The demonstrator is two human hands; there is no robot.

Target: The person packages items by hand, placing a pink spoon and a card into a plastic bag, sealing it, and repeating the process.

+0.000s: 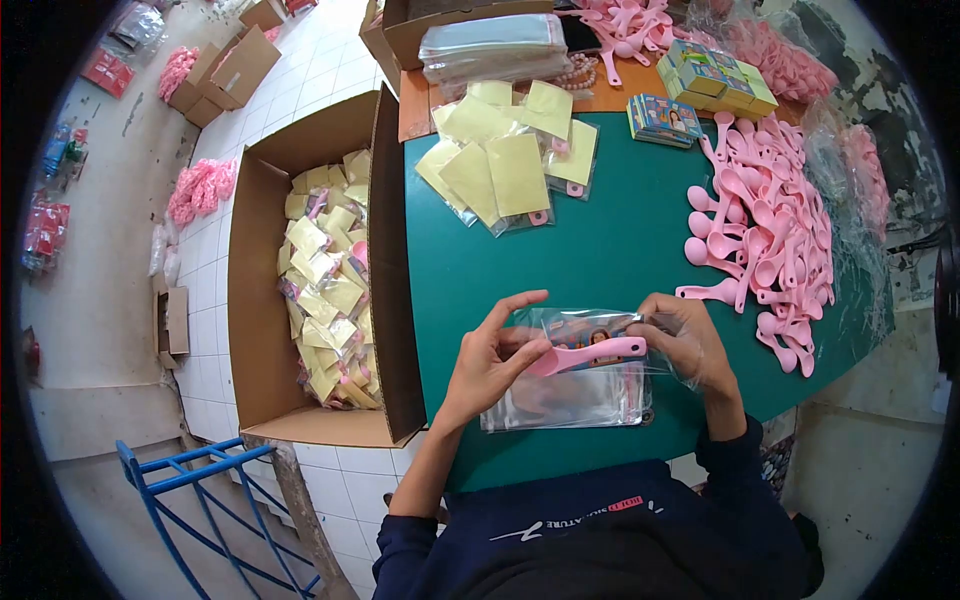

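A pink measuring spoon [610,350] lies over a printed card [578,330] in a clear plastic bag [545,318] between my two hands. My left hand [490,360] pinches the spoon at its bowl end with the thumb, the index finger raised. The fingers of my right hand [682,338] are closed on the bag near the tip of the spoon's handle, with loose plastic around them. Just below, a stack of flat clear bags [560,405] rests on the green table [480,265].
Loose pink spoons [765,220] are heaped at the right, beside printed card stacks [662,120]. Filled packets with yellow backs [500,165] lie toward the back. A large cardboard box [390,250] on the left holds many more. Behind it all are clear bags [490,45]. A blue metal frame [190,460] stands lower left.
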